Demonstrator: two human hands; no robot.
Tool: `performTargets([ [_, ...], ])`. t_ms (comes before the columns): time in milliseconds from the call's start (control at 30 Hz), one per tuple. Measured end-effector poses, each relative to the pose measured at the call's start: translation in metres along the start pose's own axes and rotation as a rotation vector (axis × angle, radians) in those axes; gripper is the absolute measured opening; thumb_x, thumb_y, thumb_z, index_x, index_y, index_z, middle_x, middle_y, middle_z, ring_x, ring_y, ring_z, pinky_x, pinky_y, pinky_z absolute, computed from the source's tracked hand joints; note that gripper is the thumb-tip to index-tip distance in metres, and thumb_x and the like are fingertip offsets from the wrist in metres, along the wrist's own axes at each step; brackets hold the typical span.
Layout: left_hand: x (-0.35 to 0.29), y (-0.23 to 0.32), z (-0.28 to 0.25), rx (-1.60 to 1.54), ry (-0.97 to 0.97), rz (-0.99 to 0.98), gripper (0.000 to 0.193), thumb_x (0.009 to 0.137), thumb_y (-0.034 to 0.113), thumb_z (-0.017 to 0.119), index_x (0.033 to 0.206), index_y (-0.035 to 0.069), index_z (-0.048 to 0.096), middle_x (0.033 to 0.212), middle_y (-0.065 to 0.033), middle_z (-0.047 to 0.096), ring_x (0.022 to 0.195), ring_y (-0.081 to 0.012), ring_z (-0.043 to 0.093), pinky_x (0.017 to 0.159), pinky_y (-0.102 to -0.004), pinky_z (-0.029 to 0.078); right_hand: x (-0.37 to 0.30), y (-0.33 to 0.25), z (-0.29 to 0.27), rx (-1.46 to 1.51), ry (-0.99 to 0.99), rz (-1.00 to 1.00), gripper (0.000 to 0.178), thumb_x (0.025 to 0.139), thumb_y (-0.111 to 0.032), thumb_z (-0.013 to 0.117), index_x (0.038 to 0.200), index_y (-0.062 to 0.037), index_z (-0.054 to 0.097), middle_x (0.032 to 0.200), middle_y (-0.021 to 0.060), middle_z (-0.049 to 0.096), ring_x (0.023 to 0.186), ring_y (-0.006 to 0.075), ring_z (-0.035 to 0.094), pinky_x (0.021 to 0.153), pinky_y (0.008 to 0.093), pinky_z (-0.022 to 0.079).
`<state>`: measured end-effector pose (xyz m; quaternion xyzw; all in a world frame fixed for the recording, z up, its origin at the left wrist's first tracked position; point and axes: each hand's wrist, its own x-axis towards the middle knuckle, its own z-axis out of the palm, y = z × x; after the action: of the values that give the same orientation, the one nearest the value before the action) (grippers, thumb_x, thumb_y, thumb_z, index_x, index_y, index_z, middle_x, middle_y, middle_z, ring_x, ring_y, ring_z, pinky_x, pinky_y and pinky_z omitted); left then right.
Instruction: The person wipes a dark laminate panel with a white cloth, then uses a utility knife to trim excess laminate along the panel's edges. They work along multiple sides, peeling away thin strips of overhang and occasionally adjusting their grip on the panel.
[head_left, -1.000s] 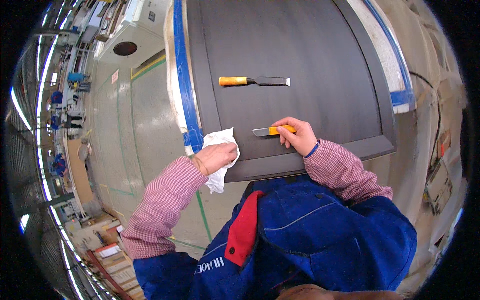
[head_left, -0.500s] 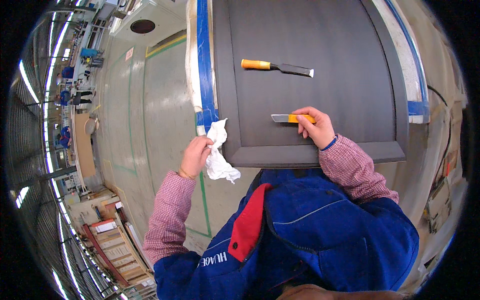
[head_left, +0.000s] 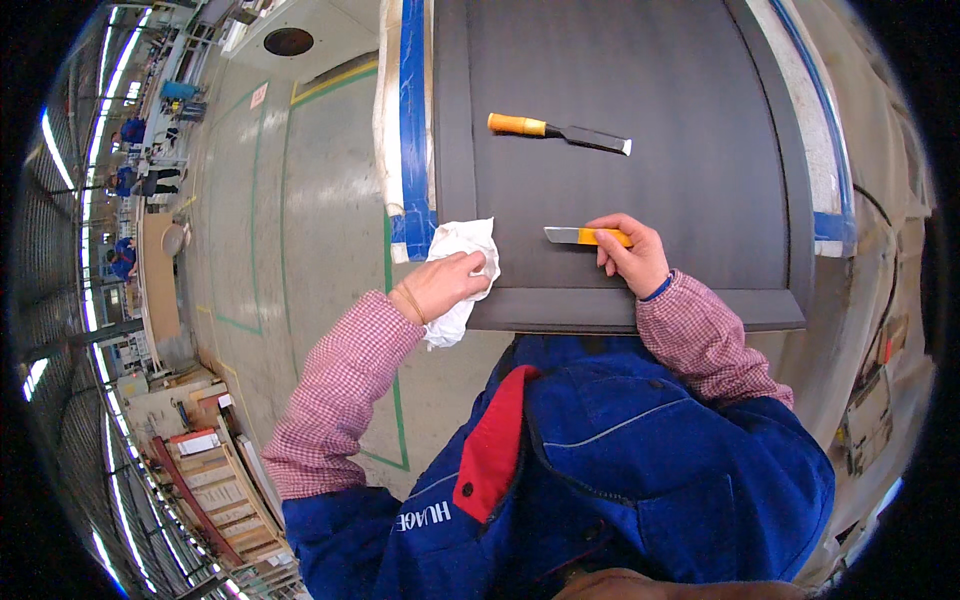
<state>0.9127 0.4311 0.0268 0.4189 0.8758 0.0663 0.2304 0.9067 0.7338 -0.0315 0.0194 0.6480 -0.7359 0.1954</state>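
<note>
My left hand [head_left: 445, 285] is closed on a crumpled white cloth [head_left: 462, 238], pressing it over the near left corner of a dark grey framed panel [head_left: 620, 60]. Between the thumb and fingers of my right hand [head_left: 632, 255] is a putty knife [head_left: 575, 236] with a yellow handle and a flat metal blade pointing left, just above the panel. Farther up on the panel lies a chisel [head_left: 560, 132] with a yellow-orange handle, its blade end toward the right.
Blue-taped padded supports run along the panel's left [head_left: 413, 110] and right [head_left: 832, 190] sides. Beyond the left one stretches a grey floor [head_left: 330, 190] with green lines. Stacked wooden pieces [head_left: 225, 495] stand at lower left. Several people in blue work at the far left.
My left hand has moved right with the cloth, from the panel's left edge onto its near left corner. My right hand keeps its place with the yellow-handled tool.
</note>
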Motion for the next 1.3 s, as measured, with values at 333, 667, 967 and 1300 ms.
performTargets([
  [333, 0.026, 0.015, -0.031, -0.521, -0.245, -0.579, 0.031, 0.082, 0.031, 0.051, 0.092, 0.001, 0.051, 0.089, -0.0188, 0.055, 0.086, -0.0325, 0.055, 0.075, -0.038, 0.043, -0.001, -0.004, 0.0, -0.054, 0.003, -0.029, 0.017, 0.092, -0.016, 0.057, 0.102, -0.005, 0.065, 0.066, 0.0037, 0.062, 0.052, 0.0078, 0.056, 0.05, 0.0238, 0.048],
  [667, -0.052, 0.008, 0.027, -0.208, 0.51, -0.358, 0.022, 0.075, -0.004, 0.054, 0.097, -0.001, 0.054, 0.098, -0.0168, 0.055, 0.094, -0.0341, 0.054, 0.083, -0.0396, 0.044, -0.051, 0.007, -0.02, 0.016, 0.023, -0.315, 0.016, 0.092, -0.018, 0.056, 0.101, -0.0058, 0.062, 0.086, 0.007, 0.07, 0.073, 0.0185, 0.067, 0.066, 0.0317, 0.053],
  [967, -0.137, 0.049, 0.071, -0.252, 1.025, -0.952, 0.017, 0.082, -0.003, 0.05, 0.099, -0.003, 0.053, 0.095, -0.0157, 0.052, 0.09, -0.0302, 0.052, 0.079, -0.0354, 0.043, -0.167, 0.029, -0.153, -0.872, 0.981, -0.521, 0.024, 0.095, -0.008, 0.041, 0.109, -0.0029, 0.059, 0.112, 0.0131, 0.062, 0.102, 0.0274, 0.057, 0.092, 0.0358, 0.042],
  [1300, -0.003, 0.087, 0.026, -0.389, 0.961, -0.268, 0.026, 0.07, -0.006, 0.054, 0.095, 0.0, 0.056, 0.095, -0.0157, 0.057, 0.094, -0.0343, 0.054, 0.085, -0.0399, 0.043, -0.226, 0.041, -0.091, -0.577, 1.082, -0.267, 0.023, 0.1, -0.016, 0.037, 0.101, -0.0019, 0.055, 0.097, 0.0053, 0.061, 0.083, 0.0124, 0.048, 0.079, 0.0255, 0.04],
])
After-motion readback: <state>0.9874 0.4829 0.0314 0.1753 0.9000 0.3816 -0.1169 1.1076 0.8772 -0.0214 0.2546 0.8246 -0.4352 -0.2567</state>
